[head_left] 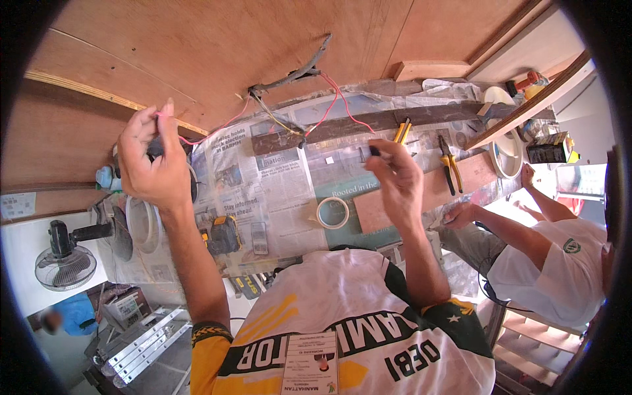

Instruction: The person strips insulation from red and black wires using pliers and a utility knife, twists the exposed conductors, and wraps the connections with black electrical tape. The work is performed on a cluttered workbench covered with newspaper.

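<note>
My left hand [155, 161] is raised at the left, thumb and fingers pinched on the end of a thin red wire [227, 124]. That wire runs rightward to a grey cable [289, 80] hanging from the wooden panel above. Other red, yellow and dark wires dangle from the same cable, and a red loop [342, 99] ends near my right hand. My right hand [400, 178] is over the table, its thumb and fingers closed on a small black piece [374, 151] whose kind I cannot make out. A yellow utility knife [403, 130] lies just beyond it.
Newspaper [230, 191] covers the table. On it are a tape roll [319, 217], a wooden board [372, 214], pliers [449, 164], a dark plank [421, 117], a tape measure [225, 235] and a phone [259, 238]. A co-worker [546, 257] is at the right; a fan [64, 263] stands left.
</note>
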The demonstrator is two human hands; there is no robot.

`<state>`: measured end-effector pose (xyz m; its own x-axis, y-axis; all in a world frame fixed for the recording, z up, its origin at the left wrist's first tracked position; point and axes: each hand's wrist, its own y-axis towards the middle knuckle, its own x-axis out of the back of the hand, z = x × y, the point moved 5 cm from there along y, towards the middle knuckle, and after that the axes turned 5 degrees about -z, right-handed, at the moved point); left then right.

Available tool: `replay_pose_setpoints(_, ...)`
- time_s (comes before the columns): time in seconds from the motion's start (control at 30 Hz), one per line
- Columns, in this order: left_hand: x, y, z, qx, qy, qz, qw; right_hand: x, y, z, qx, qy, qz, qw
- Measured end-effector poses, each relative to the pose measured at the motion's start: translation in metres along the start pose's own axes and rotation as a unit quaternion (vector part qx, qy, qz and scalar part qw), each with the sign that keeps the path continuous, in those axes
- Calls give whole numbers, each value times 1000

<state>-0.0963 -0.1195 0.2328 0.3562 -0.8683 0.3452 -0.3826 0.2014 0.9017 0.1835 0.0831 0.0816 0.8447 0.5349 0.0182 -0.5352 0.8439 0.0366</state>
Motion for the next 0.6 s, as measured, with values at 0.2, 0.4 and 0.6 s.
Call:
replay_pose_setpoints(0.2,-14,-19,10,139,-241,76,958,57,-43,-36,-66,12,-54,996)
replay_pose_setpoints(0.4,-58,-108,-56,233,-381,381,809,85,-63,-28,-83,-157,-34,984)
replay_pose_setpoints(0.6,-82,-170,-114,-29,-233,394,889,115,-72,-20,-78,-224,-175,955)
